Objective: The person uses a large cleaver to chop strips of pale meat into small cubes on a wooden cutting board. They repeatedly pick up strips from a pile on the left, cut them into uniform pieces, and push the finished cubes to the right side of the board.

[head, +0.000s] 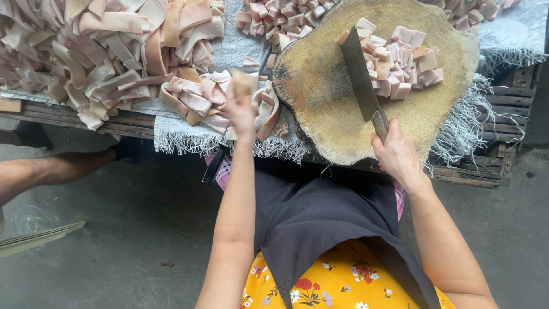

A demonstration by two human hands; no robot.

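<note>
My right hand (396, 155) grips the wooden handle of a cleaver (359, 73), whose blade lies flat on a round wooden chopping block (320, 103) beside a heap of cut pink meat cubes (400, 64). My left hand (241, 109) is closed on a strip of pale pork skin (245, 83), lifted over a small pile of strips (200, 100) just left of the block.
A large heap of long pork strips (103, 51) covers the left of the bench. More cut cubes (280, 18) lie behind the block. White woven sacking (189, 134) covers a wooden pallet (492, 166). Another person's bare arm (51, 169) reaches in from the left.
</note>
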